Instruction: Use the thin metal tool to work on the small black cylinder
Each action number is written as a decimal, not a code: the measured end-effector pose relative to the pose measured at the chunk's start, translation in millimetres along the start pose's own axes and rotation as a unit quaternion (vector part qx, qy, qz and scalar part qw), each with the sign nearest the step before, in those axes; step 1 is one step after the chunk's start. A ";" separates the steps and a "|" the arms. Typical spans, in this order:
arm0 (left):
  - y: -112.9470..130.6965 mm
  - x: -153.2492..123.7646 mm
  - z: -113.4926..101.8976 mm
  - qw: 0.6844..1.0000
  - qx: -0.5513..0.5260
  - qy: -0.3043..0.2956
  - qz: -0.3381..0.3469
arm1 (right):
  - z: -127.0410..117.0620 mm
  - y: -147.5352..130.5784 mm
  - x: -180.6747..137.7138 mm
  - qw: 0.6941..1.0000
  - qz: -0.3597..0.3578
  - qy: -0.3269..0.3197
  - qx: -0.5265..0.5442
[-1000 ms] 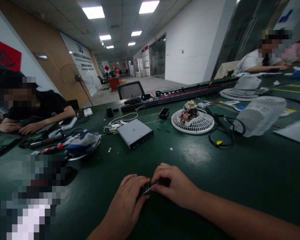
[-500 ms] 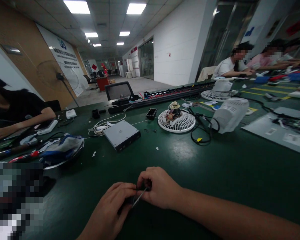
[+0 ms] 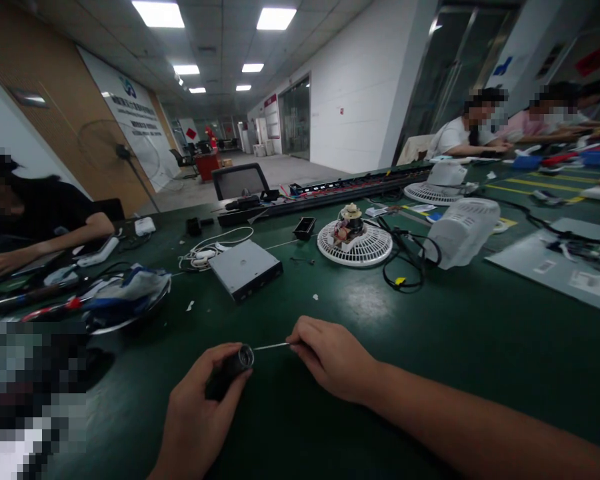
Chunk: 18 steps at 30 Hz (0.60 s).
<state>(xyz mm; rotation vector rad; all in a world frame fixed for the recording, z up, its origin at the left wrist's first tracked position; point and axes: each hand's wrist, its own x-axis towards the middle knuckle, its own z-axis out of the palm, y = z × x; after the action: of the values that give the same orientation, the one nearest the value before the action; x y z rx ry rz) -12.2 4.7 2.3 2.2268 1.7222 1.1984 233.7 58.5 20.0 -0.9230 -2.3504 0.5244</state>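
I can see the left hand (image 3: pixel 200 397) grasping a black cylinder (image 3: pixel 229 373) by its sides, ringed end (image 3: pixel 247 357) tipped up, low over the green surface (image 3: pixel 430 340). The right hand (image 3: pixel 330 353) has its grip pinched on a thin metal rod (image 3: pixel 271 347), reaching toward that end; touching or not, I can't tell. Should the pinch slip, the rod might scratch the end or jab the left hand.

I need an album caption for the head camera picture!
Left hand holds a dark cylinder, right hand pinches a thin rod above a green table.
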 end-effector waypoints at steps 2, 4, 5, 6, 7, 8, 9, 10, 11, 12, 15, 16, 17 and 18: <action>0.0 0.6 -0.3 1.000 -0.005 0.005 -0.012 | -0.4 4.8 0.4 0.999 -0.022 0.011 -0.025; -0.3 0.0 0.3 1.000 -0.014 -0.002 -0.004 | 1.5 7.0 0.9 0.998 -0.043 0.011 -0.047; -0.5 -0.7 0.8 1.000 -0.020 -0.007 0.006 | 2.9 7.1 1.0 0.997 -0.051 0.010 -0.057; -0.6 -1.4 1.4 0.999 -0.025 -0.012 0.019 | 4.3 6.7 0.8 0.996 -0.056 0.009 -0.065; -0.7 -2.0 1.9 0.999 -0.028 -0.016 0.031 | 5.6 5.9 0.4 0.996 -0.058 0.012 -0.074; -0.7 -2.5 2.4 0.999 -0.029 -0.020 0.042 | 6.5 4.9 -0.2 0.995 -0.054 0.017 -0.082; -0.7 -2.8 2.8 0.998 -0.028 -0.022 0.049 | 7.1 3.7 -1.0 0.995 -0.049 0.023 -0.089; -0.7 -2.8 3.0 0.998 -0.025 -0.022 0.053 | 7.4 2.6 -1.8 0.994 -0.047 0.028 -0.095; -0.6 -2.7 3.2 0.998 -0.022 -0.021 0.055 | 7.4 1.6 -2.5 0.994 -0.051 0.030 -0.096; -0.5 -2.4 3.4 0.998 -0.020 -0.022 0.055 | 7.3 1.0 -3.1 0.993 -0.062 0.028 -0.092; 0.0 -1.4 3.6 0.997 -0.022 -0.038 0.063 | 6.8 1.0 -3.3 0.994 -0.083 0.035 -0.065; 0.3 -1.2 3.6 0.996 -0.022 -0.046 0.068 | 6.8 1.5 -3.0 0.995 -0.073 0.043 -0.061; 0.8 -1.0 3.7 0.996 -0.022 -0.051 0.072 | 6.9 2.1 -2.5 0.995 -0.059 0.050 -0.061; 1.3 -0.9 3.7 0.996 -0.020 -0.051 0.075 | 7.1 2.6 -2.1 0.996 -0.050 0.050 -0.061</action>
<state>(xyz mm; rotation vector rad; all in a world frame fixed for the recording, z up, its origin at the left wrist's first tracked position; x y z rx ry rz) -9.0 4.9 -0.1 2.3858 1.5041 1.1145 231.9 57.7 12.4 -0.8600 -2.3445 0.2898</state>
